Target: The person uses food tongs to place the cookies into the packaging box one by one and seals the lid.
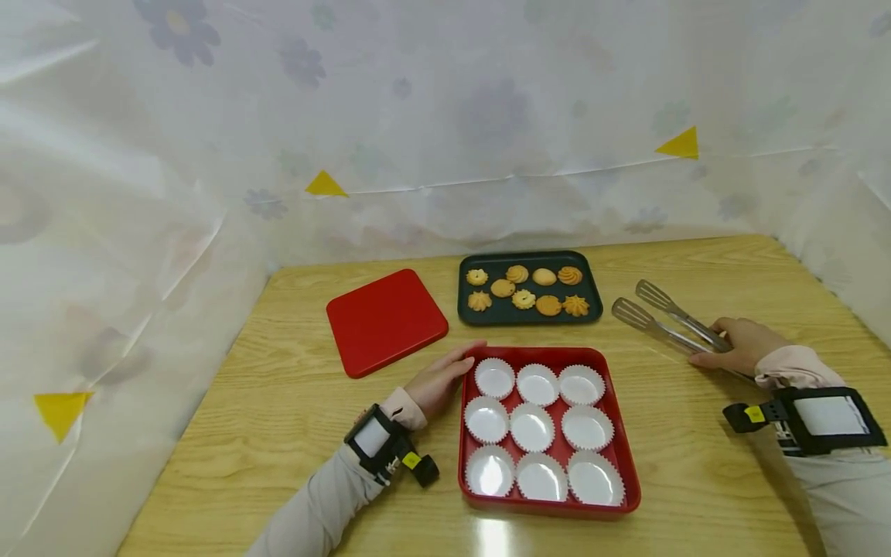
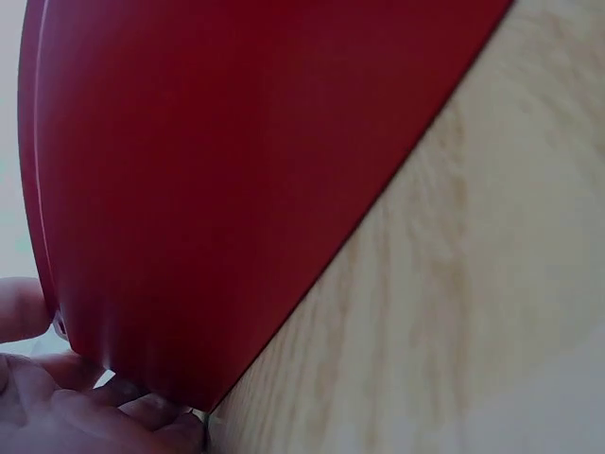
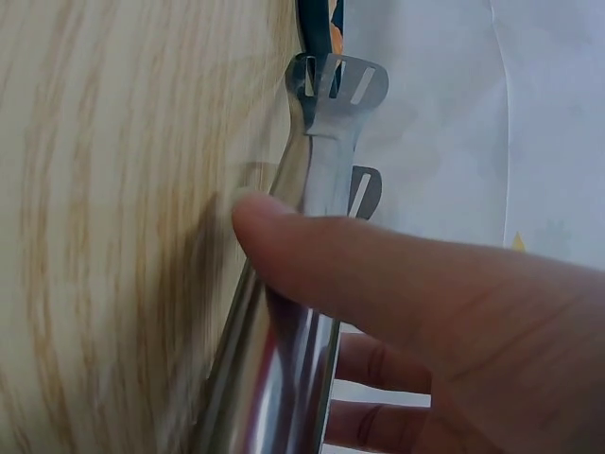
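A red square box (image 1: 550, 508) lined with several white paper baking cups (image 1: 532, 428) sits at the front middle of the table. At its far left corner my left hand (image 1: 437, 381) holds the rim; in the left wrist view, thumb and curled fingers (image 2: 85, 407) meet the box's corner. Off to the right, my right hand (image 1: 745, 346) grips metal serving tongs (image 1: 678, 333) by their arms. Seen from the right wrist, the thumb lies across one side and fingers show on the other. The slotted tong heads (image 3: 345, 90) point away from me and stand apart.
Behind the box lies a dark tray (image 1: 529, 317) with several cookies (image 1: 548, 305) of different shapes. A red square lid (image 1: 386, 321) rests flat to its left. White floral sheeting (image 1: 487, 116) hangs behind and beside the wooden table (image 1: 292, 402).
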Demonstrator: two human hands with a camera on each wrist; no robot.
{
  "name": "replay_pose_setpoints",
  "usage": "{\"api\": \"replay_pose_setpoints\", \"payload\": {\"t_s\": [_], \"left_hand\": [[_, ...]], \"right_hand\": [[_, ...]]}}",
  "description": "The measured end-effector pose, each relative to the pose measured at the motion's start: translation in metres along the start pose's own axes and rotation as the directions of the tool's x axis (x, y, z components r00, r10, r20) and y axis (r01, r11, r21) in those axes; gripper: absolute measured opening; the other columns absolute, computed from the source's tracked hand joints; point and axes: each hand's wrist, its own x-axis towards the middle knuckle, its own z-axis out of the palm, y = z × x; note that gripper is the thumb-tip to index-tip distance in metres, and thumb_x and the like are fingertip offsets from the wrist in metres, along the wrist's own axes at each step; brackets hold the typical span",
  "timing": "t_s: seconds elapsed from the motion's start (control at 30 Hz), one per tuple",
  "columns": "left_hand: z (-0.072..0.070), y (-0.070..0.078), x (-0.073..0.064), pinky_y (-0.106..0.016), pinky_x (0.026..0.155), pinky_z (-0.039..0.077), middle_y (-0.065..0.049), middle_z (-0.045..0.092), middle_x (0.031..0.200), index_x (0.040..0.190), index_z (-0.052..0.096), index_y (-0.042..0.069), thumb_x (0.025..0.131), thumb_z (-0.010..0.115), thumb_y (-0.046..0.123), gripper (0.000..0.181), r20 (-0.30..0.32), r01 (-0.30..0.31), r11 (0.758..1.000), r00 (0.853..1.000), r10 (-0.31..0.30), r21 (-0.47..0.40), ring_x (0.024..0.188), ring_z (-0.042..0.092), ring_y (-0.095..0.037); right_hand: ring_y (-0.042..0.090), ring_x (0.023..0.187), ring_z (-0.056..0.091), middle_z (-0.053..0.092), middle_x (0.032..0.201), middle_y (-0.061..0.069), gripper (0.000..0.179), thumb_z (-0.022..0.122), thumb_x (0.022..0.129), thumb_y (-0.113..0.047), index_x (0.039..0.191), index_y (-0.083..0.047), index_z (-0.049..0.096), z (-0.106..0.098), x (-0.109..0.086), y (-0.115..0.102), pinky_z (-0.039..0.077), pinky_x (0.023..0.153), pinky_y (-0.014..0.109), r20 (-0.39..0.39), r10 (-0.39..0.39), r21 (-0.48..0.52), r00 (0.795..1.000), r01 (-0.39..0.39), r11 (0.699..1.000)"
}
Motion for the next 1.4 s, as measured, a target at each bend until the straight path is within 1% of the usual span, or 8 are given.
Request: {"api": "replay_pose_setpoints", "payload": {"t_s": [0.17,0.33,0.53,0.63,0.77,0.87,1.13,1.4], "left_hand": [[0.002,-0.002,0.0,-0.046,0.118,0.015,-0.011,0.038,0.151,0.15,0.035,0.01,0.104,0.038,0.021,0.047,-0.024,-0.016,0.999,1.0,0.017,0.035,0.141,0.027,-0.026],[0.004,-0.003,0.0,-0.047,0.118,0.016,-0.011,0.039,0.15,0.15,0.037,0.01,0.104,0.037,0.021,0.046,-0.057,-0.015,0.999,0.998,0.017,0.035,0.14,0.028,-0.026],[0.009,-0.001,-0.001,-0.051,0.117,0.015,-0.009,0.043,0.148,0.147,0.042,0.015,0.105,0.036,0.026,0.044,-0.107,0.012,0.996,0.994,-0.002,0.085,0.139,0.03,-0.026],[0.013,-0.001,-0.002,-0.051,0.116,0.017,-0.006,0.046,0.146,0.145,0.046,0.018,0.105,0.037,0.03,0.043,-0.167,0.037,0.994,0.986,-0.019,0.104,0.138,0.032,-0.025],[0.02,-0.001,-0.004,-0.051,0.115,0.021,-0.006,0.048,0.144,0.141,0.051,0.019,0.104,0.038,0.034,0.042,-0.249,0.044,0.992,0.968,-0.014,0.118,0.136,0.036,-0.025],[0.023,-0.001,-0.003,-0.05,0.114,0.023,-0.006,0.049,0.143,0.139,0.053,0.018,0.104,0.038,0.034,0.041,-0.278,0.032,0.99,0.961,0.007,0.134,0.134,0.039,-0.025],[0.024,-0.002,0.0,-0.049,0.112,0.025,-0.007,0.053,0.138,0.137,0.055,0.017,0.105,0.037,0.033,0.04,-0.298,0.026,0.992,0.954,0.013,0.124,0.129,0.043,-0.024],[0.028,-0.003,0.002,-0.047,0.112,0.027,-0.007,0.056,0.134,0.136,0.056,0.015,0.105,0.036,0.032,0.04,-0.304,0.0,0.99,0.952,0.044,0.142,0.126,0.045,-0.022]], "right_hand": [[0.018,0.065,0.052,0.061,0.08,0.012,0.069,0.067,0.088,-0.042,0.112,0.02,0.049,-0.001,-0.001,-0.002,0.041,0.056,0.032,-0.052,-0.031,-0.014,0.998,0.031,0.999],[0.019,0.068,0.05,0.061,0.083,0.014,0.064,0.066,0.092,-0.032,0.119,0.023,0.048,-0.006,-0.002,-0.008,0.041,0.057,0.032,-0.145,-0.106,-0.006,0.984,0.106,0.994],[0.036,0.086,0.054,0.054,0.106,0.036,0.065,0.063,0.094,-0.033,0.128,0.02,0.045,-0.014,-0.001,-0.027,0.046,0.068,0.047,-0.226,-0.145,-0.043,0.963,0.139,0.989],[0.043,0.096,0.055,0.053,0.114,0.037,0.064,0.061,0.095,-0.035,0.129,0.018,0.046,-0.022,0.004,-0.044,0.046,0.076,0.055,-0.228,-0.172,-0.074,0.958,0.159,0.984],[0.038,0.094,0.057,0.054,0.115,0.033,0.065,0.057,0.096,-0.041,0.13,0.014,0.048,-0.035,0.02,-0.072,0.047,0.078,0.054,-0.195,-0.203,-0.136,0.96,0.179,0.974],[0.039,0.096,0.058,0.055,0.116,0.031,0.065,0.056,0.096,-0.042,0.13,0.013,0.049,-0.044,0.037,-0.095,0.047,0.08,0.053,-0.15,-0.232,-0.175,0.961,0.205,0.963],[0.05,0.113,0.053,0.053,0.126,0.037,0.067,0.055,0.097,-0.043,0.131,0.014,0.048,-0.046,0.093,-0.147,0.043,0.094,0.059,-0.018,-0.289,-0.232,0.957,0.278,0.932],[0.047,0.114,0.054,0.056,0.125,0.033,0.059,0.057,0.097,-0.037,0.127,0.013,0.052,-0.037,0.129,-0.177,0.042,0.099,0.055,0.024,-0.291,-0.295,0.956,0.285,0.912]]}}
